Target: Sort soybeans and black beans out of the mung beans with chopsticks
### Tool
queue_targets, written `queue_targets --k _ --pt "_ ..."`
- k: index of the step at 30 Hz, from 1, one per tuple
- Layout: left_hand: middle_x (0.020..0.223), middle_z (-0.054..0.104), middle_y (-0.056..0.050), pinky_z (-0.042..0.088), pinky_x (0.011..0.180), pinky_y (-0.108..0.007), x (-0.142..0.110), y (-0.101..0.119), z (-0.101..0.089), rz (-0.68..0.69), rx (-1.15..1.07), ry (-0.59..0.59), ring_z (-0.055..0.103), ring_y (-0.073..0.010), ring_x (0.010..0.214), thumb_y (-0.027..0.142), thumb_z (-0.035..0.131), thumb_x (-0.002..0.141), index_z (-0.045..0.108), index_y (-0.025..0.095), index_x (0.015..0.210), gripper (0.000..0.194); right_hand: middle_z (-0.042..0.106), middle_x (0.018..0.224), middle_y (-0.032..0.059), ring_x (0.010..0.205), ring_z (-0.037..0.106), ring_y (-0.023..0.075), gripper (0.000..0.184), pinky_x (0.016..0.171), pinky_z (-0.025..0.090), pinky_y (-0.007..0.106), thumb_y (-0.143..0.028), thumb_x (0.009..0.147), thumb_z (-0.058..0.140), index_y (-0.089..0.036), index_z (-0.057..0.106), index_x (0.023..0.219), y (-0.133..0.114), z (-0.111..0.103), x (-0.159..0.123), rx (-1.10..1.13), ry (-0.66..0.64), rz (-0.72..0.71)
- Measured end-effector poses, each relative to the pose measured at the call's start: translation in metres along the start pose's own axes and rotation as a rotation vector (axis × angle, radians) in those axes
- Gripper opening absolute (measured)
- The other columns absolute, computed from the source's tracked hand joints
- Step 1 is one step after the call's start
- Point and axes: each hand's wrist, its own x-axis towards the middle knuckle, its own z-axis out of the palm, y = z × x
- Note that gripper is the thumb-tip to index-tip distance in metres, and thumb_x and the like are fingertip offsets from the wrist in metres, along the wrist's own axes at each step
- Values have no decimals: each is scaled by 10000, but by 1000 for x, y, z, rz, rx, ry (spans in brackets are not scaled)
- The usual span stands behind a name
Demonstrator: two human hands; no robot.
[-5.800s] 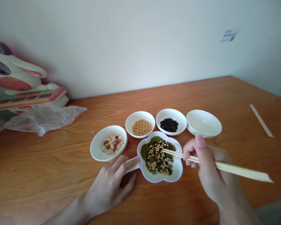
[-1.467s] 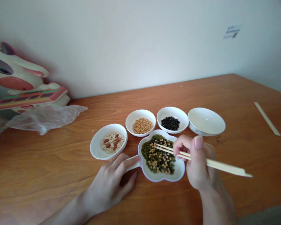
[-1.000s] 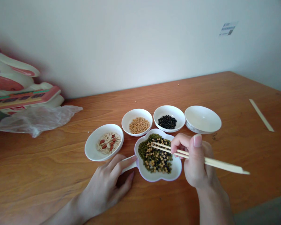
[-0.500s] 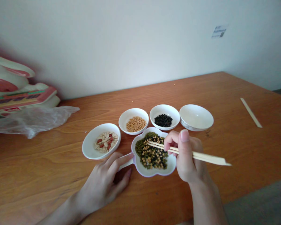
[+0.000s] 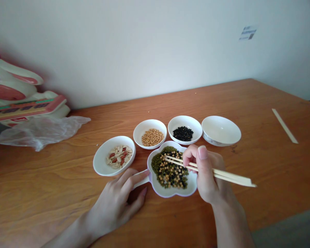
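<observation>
My right hand [image 5: 209,172] is closed around a pair of pale wooden chopsticks [image 5: 229,176]. Their tips reach into mixed beans [image 5: 172,172], green, black and tan, in a white flower-shaped dish [image 5: 167,193] with a purple rim. My left hand [image 5: 119,199] grips the dish's short handle [image 5: 141,179] with index finger on top and thumb below. Behind the dish stand a white bowl of tan soybeans [image 5: 152,137] and one of black beans [image 5: 183,133]. Left of it, another bowl holds pale seeds with red peanuts [image 5: 119,156]. Whether the tips pinch a bean is too small to tell.
A white bowl with nothing visible inside [image 5: 220,131] stands at the right end of the row. Farther right lies a flat pale strip [image 5: 284,126]. At the left are a crumpled plastic bag [image 5: 46,131] and a cartoon-animal toy keyboard [image 5: 28,106], near the wall.
The whole view has shifted slightly, so things sit a little farther right. Both hands keep their holds, and the chopstick tips stay among the beans.
</observation>
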Motion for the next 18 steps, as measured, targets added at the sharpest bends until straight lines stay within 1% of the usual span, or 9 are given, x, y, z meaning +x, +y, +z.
queue_targets --k 4,8,13,18 --pt "1195 698 -77 655 883 -337 1 0 0 0 2 2 751 -211 1021 134 638 1007 478 266 1525 557 503 605 -15 561 476 122 602 576 319 306 -543 1149 308 -212 522 693 -3 0 2 -15 -16 -9" --pt "1216 691 -76 646 899 -333 0 0 -1 -9 -18 -15 742 -208 1045 129 635 1015 459 274 1545 576 503 618 -19 574 482 115 595 591 333 297 -529 1155 310 -207 540 711 -3 1 3 0 -21 -6" --pt "1210 687 -78 638 889 -329 -1 0 0 -8 -21 -18 734 -205 1037 127 640 1017 463 271 1542 573 529 626 -15 580 499 119 647 604 353 297 -587 1148 239 -209 552 726 2 0 2 26 -31 9" --pt "1209 688 -79 633 905 -336 -2 -2 2 -11 -23 -15 728 -207 1046 125 639 1019 459 271 1549 579 521 618 -10 585 502 121 672 592 347 299 -616 1138 240 -208 548 703 2 -2 1 18 -12 40"
